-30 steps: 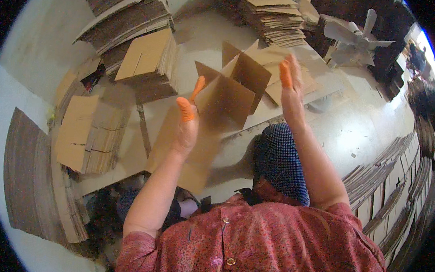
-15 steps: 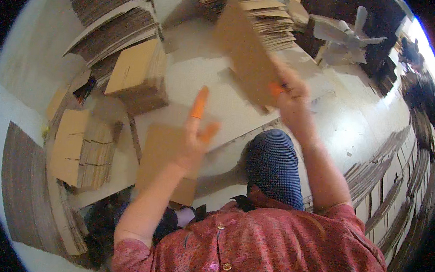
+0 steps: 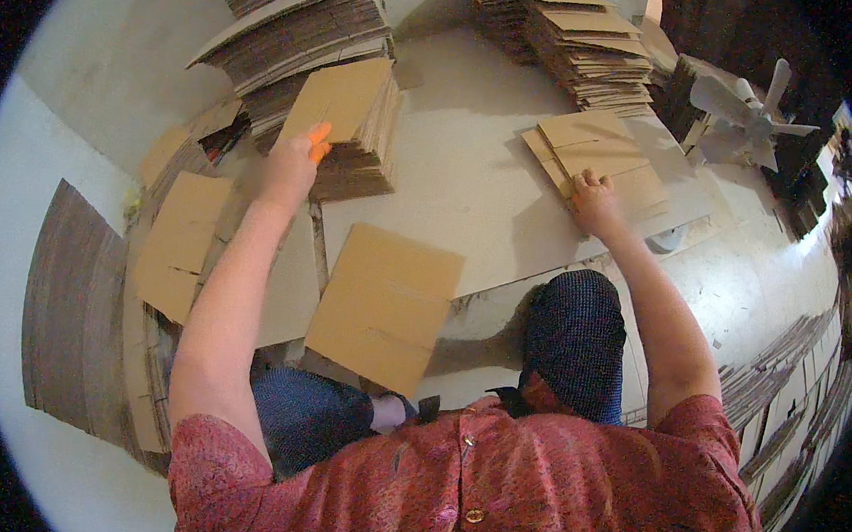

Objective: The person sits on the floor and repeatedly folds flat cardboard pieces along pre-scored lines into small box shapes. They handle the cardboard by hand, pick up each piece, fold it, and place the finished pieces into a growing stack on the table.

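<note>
My left hand (image 3: 291, 168), orange covers on its finger and thumb, is at the near edge of a neat stack of brown cardboard sheets (image 3: 343, 100). Its finger and thumb are close together on the top sheet's edge. My right hand (image 3: 596, 200) has its fingers curled over the near edge of a creased cardboard sheet (image 3: 594, 145), which lies over another on the white table at the right. Between my arms, a separate flat cardboard piece (image 3: 385, 298) rests near my legs.
Tall uneven cardboard piles (image 3: 596, 42) stand at the table's far side, with more bundles (image 3: 303, 39) at far left. Another cardboard stack (image 3: 182, 241) is beside my left forearm. A white fan (image 3: 750, 112) stands at far right. Flattened cardboard (image 3: 780, 375) lies along the floor at right.
My right hand has lowered its raised cardboard sheet flat onto the table. My left hand has moved left and forward from open air to the neat stack. The view has shifted left.
</note>
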`<action>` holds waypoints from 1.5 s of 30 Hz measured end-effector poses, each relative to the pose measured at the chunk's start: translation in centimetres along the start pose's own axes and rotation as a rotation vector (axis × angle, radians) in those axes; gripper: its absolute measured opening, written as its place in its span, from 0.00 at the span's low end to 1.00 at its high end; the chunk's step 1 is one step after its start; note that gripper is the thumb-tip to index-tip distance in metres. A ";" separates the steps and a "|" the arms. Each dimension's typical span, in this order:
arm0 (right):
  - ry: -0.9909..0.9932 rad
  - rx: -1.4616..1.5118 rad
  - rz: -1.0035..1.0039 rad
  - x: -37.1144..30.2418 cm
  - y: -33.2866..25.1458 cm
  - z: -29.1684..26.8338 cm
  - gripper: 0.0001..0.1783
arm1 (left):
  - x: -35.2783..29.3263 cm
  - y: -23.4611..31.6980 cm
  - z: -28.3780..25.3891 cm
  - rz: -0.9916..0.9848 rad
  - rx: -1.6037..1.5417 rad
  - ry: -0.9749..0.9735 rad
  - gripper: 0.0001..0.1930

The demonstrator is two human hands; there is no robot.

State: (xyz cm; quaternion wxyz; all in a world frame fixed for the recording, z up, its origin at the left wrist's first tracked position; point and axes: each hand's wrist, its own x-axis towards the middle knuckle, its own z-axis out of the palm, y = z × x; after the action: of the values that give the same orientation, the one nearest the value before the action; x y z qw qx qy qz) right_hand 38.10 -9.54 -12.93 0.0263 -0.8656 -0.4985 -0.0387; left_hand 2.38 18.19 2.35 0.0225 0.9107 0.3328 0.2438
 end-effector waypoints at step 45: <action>0.074 1.046 -0.151 -11.7 -17.9 -9.0 0.08 | -13.5 14.3 -5.5 -0.127 -0.762 -0.196 0.11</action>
State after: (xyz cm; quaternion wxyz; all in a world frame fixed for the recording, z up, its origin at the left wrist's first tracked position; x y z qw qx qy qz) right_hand 16.41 -11.37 -4.91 0.4695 -0.6966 -0.5108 0.1828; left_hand -0.54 -1.93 4.35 0.4052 0.8338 0.2704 0.2597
